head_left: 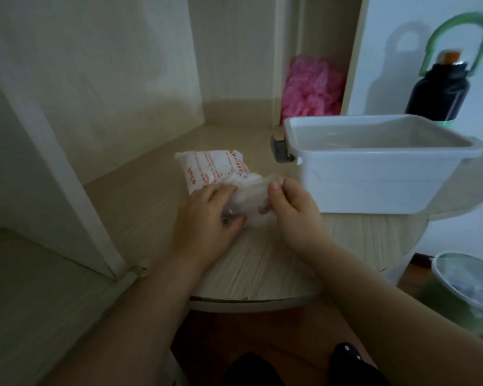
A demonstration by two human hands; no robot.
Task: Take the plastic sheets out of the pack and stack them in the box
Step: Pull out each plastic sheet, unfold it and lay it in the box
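A white rectangular plastic box [374, 176] stands open on the pale wood-grain tabletop [262, 268]. Just left of the box lies the white plastic pack with red print [211, 168]. At the pack's near end, in front of the box's left corner, both hands pinch a crumpled wad of clear plastic sheets [251, 200]. The left hand [207, 215] curls its thumb and fingers on it, and the right hand [293, 207] grips its other side.
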